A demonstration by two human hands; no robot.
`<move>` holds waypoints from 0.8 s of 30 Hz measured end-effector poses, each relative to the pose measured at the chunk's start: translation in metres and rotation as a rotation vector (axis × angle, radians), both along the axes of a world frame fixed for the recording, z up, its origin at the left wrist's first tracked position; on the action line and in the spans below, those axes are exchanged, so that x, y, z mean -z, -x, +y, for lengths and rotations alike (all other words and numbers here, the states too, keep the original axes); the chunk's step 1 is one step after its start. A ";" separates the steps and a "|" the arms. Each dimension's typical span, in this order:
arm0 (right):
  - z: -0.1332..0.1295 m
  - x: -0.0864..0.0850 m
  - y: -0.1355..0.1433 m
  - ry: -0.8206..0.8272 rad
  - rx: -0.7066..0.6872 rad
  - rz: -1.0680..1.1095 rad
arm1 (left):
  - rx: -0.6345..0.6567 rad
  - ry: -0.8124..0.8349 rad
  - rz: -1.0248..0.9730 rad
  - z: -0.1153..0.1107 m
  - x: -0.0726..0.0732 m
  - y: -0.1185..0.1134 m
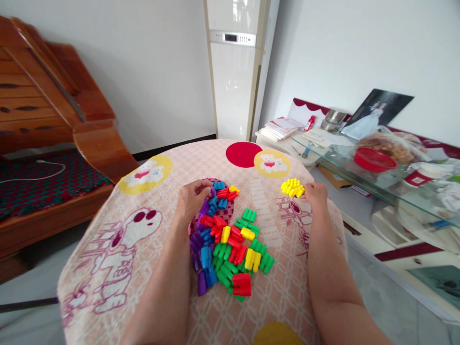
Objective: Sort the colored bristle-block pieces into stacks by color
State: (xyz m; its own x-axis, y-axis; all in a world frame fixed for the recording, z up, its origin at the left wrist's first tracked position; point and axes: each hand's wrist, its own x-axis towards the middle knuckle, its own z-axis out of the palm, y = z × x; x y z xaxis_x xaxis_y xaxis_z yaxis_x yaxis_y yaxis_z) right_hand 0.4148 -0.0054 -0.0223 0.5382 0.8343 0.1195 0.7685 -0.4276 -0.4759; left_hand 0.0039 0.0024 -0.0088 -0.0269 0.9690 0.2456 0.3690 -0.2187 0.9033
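Observation:
A pile of plastic toy building blocks in red, green, blue, purple and yellow lies on the patterned tablecloth (215, 316). My left hand (192, 199) is at the pile's far left edge, with its fingers pinched at a purple block (212, 192). Close by lie blue blocks (219, 185) and red blocks (223, 193). To the right, apart from the pile, yellow blocks (292, 187) stand grouped together. My right hand (316, 194) is at that group's right side, its curled fingers touching the outermost yellow block. Green blocks (224, 270) and a red block (242, 284) lie nearest me.
On the left stands a wooden bench (97, 143). A tall white air conditioner (235, 86) is behind the table. To the right, a glass-topped stand (338, 153) holds papers (280, 128), a red bowl (374, 159), a paper cup (419, 176) and a framed photo (377, 115).

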 end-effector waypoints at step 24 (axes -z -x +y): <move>-0.064 -0.048 0.214 0.064 -1.479 -0.015 | -0.012 -0.008 -0.052 -0.001 -0.003 0.004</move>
